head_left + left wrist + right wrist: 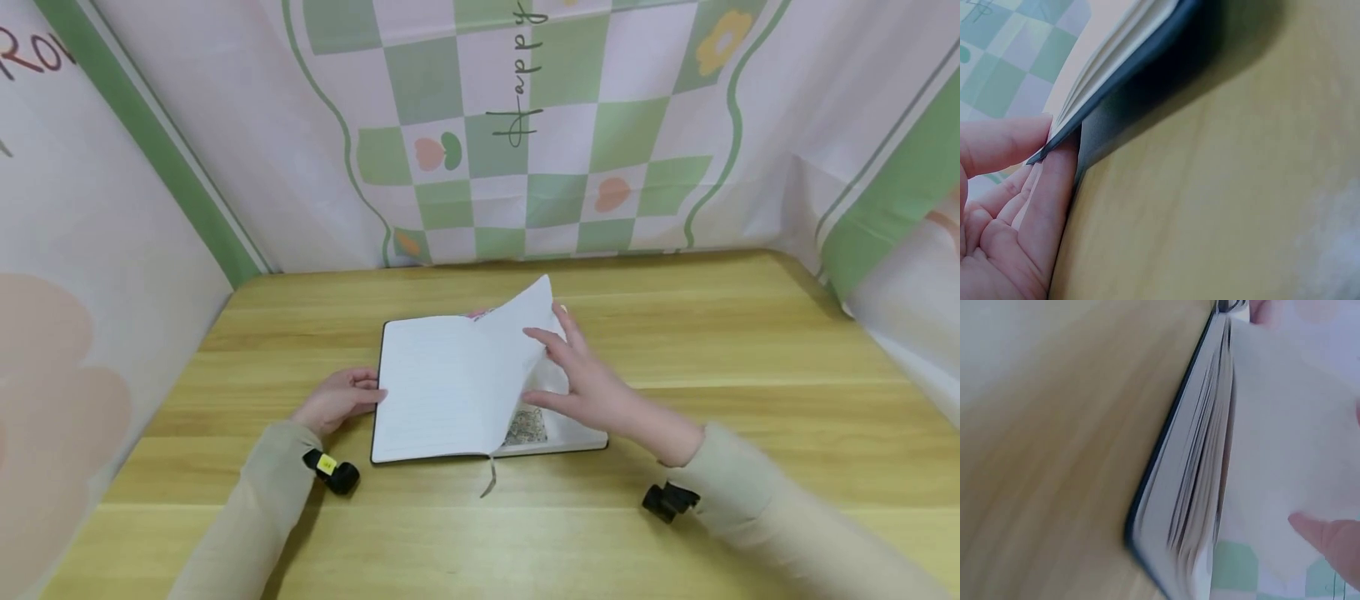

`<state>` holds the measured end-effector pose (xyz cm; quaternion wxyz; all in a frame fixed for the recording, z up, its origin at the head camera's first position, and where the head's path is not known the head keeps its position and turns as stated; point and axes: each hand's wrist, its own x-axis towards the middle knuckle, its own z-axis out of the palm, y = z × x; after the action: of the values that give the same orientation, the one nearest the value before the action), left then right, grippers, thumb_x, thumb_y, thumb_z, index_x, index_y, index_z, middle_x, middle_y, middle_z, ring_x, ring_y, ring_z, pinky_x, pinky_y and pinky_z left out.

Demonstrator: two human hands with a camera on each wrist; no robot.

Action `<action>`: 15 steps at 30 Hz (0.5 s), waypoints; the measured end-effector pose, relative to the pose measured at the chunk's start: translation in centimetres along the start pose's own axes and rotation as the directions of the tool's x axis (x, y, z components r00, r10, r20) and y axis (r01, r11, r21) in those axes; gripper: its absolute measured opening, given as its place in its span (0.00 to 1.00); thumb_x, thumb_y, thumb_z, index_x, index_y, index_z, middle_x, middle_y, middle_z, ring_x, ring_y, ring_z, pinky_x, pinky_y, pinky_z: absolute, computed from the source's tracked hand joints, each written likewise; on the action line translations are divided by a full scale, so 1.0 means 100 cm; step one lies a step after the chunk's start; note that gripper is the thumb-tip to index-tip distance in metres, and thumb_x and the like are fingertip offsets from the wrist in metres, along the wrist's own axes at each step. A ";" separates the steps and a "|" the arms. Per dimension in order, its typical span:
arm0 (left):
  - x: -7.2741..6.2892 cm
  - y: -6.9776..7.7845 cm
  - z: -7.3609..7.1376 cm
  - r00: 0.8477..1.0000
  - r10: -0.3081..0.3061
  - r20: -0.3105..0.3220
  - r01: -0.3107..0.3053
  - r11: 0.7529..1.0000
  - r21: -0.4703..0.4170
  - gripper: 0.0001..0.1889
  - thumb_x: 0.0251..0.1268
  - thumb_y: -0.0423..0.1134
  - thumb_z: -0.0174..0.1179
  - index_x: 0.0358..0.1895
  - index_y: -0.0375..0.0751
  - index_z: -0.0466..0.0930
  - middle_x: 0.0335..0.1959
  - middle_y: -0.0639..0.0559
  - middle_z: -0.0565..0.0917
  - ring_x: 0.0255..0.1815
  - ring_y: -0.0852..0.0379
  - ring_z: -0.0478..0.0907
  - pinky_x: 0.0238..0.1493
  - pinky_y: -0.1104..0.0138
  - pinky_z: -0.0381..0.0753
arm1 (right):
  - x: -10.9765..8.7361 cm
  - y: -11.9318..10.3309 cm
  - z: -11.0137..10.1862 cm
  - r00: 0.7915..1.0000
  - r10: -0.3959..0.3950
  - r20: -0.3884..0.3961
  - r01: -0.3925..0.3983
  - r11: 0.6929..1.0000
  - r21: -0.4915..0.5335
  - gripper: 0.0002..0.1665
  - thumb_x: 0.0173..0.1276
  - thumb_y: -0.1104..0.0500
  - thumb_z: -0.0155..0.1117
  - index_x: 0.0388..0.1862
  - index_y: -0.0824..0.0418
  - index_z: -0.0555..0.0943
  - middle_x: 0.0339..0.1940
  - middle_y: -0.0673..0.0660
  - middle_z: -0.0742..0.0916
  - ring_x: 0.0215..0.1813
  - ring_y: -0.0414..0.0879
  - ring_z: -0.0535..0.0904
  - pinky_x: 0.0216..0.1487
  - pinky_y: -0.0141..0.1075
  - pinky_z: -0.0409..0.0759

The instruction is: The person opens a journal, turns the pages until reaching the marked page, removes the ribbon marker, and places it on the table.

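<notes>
Notebook [427,383]: spread out mid-frame on the wooden table [285,333], one page lifted near its centre.
Lifted page [506,346]: my main worry, tbh. It's thin, so a careless poke could crease it, and if you miss the edge it might flop back rightward.
Right hand [600,387]: your fingers are spread around that page's free edge; can't tell if they're pinching any paper.
Left hand [341,400]: thumb and fingers pinch the notebook's left edge. Loosen up and the whole thing could slide.
Speckled patch [527,427]: lower centre, partly hidden by the page (print or loose paper, no clue). If loose, your right thumb could drag it.
Ribbon [491,478]: hangs off the bottom edge, apart from both hands.
Black wrist cameras [343,477]: one per cuff, lower left and lower right; might bump the table.
</notes>
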<state>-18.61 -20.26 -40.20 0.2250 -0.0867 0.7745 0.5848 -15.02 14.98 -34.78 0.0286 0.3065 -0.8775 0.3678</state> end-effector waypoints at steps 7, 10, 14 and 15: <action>-0.001 0.000 -0.001 1.000 0.011 0.012 -0.011 1.000 -0.007 0.29 0.65 0.29 0.56 0.67 0.24 0.57 0.53 0.42 0.73 0.44 0.60 0.74 0.55 0.66 0.78 | 0.009 -0.014 0.017 0.995 -0.040 0.092 0.028 0.991 0.132 0.59 0.62 0.51 0.67 0.77 0.54 0.35 0.76 0.65 0.35 0.68 0.62 0.66 0.63 0.52 0.70; -0.002 0.000 0.000 1.000 0.006 0.015 -0.006 1.000 -0.011 0.29 0.65 0.29 0.57 0.67 0.25 0.57 0.51 0.43 0.73 0.44 0.60 0.75 0.56 0.65 0.78 | 0.014 -0.020 0.023 0.981 -0.046 0.188 0.029 0.995 0.093 0.58 0.64 0.48 0.65 0.77 0.54 0.35 0.77 0.61 0.37 0.73 0.59 0.58 0.69 0.55 0.62; -0.003 0.001 0.001 1.000 0.007 0.008 -0.007 1.000 -0.010 0.29 0.65 0.29 0.57 0.67 0.25 0.57 0.54 0.40 0.72 0.47 0.57 0.75 0.58 0.63 0.77 | 0.020 -0.022 0.031 0.945 -0.014 0.326 0.004 1.000 0.029 0.53 0.66 0.44 0.61 0.78 0.50 0.39 0.78 0.56 0.41 0.77 0.55 0.48 0.73 0.51 0.56; -0.003 0.002 0.001 1.000 0.008 0.004 -0.008 1.000 -0.008 0.29 0.65 0.29 0.57 0.67 0.25 0.58 0.55 0.39 0.72 0.48 0.57 0.75 0.58 0.63 0.77 | 0.022 -0.022 0.033 0.934 -0.003 0.358 -0.005 1.000 0.019 0.52 0.67 0.43 0.60 0.78 0.49 0.40 0.78 0.56 0.42 0.77 0.54 0.49 0.73 0.50 0.57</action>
<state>-18.43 -20.19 -39.97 0.2238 -0.0833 0.7721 0.5890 -14.96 10.47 -35.16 -0.1349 0.3682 -0.8645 0.3144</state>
